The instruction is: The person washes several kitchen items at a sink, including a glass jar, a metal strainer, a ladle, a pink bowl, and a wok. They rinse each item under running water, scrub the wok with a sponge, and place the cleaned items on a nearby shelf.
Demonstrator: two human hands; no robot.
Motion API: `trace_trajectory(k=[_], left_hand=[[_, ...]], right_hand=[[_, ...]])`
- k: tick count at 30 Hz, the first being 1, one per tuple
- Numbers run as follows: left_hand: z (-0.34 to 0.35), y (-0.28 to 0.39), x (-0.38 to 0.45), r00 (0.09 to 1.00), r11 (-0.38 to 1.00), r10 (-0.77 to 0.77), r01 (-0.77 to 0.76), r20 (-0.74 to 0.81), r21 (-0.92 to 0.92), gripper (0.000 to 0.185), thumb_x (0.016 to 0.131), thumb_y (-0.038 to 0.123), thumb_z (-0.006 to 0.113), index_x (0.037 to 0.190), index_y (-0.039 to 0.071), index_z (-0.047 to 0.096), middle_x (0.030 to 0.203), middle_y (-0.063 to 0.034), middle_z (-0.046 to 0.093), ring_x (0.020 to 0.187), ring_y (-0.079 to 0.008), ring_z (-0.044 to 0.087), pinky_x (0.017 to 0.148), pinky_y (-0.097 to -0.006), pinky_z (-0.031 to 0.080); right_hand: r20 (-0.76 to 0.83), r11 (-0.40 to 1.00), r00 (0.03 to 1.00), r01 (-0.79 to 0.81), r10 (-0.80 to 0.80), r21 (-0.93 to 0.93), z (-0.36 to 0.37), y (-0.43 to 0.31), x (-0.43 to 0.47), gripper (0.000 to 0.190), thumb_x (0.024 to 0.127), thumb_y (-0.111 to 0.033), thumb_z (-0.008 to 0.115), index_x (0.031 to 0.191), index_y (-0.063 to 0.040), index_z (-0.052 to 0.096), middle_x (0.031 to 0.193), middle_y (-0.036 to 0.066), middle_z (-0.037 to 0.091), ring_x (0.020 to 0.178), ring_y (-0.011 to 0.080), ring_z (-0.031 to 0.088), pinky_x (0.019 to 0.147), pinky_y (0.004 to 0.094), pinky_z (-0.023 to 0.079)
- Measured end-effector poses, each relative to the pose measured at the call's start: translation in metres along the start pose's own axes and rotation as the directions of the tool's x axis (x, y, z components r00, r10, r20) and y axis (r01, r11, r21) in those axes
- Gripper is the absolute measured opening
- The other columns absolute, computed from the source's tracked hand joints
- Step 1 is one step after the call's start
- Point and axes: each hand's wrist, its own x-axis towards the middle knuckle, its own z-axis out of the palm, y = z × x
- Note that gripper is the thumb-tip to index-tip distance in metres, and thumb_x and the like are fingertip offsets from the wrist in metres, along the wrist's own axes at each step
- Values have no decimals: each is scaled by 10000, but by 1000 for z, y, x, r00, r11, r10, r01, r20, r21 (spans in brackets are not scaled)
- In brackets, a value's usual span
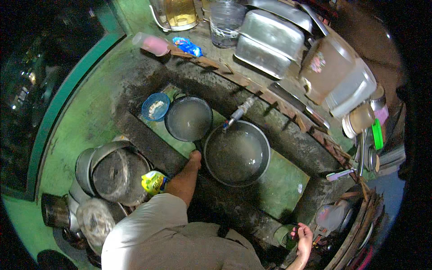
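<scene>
My left hand [195,158] is closed around the handle of a dark frying pan [189,118] holding cloudy liquid, over the green sink floor. Right beside the pan stands a large round metal basin [237,153] of water, below a faucet [240,110]. A blue plastic bowl [155,106] with pale pieces inside sits left of the pan. At the lower right, my right hand [303,233] has its fingers bent beside a green container [284,236]. Shadow hides whether they grip it or something small and dark.
Stacked metal pots [114,175] and a yellow-green packet [153,182] lie left of my arm. Along the back ledge are a pink plastic tumbler [153,44], a blue packet [187,46], a clear water container [226,25] and metal pans [270,40]. Wooden strips [357,229] edge the right side.
</scene>
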Motion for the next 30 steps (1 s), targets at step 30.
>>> trace_trajectory(k=[30], left_hand=[[-68, 75, -72, 735, 665, 178, 400, 654, -630, 192, 824, 45, 592, 696, 146, 491, 600, 24, 500, 523, -78, 489, 522, -217, 477]], right_hand=[[-315, 994, 946, 98, -75, 56, 10, 21, -61, 299, 1014, -206, 590, 1209, 20, 618, 940, -4, 629, 822, 86, 572, 777, 259, 481]])
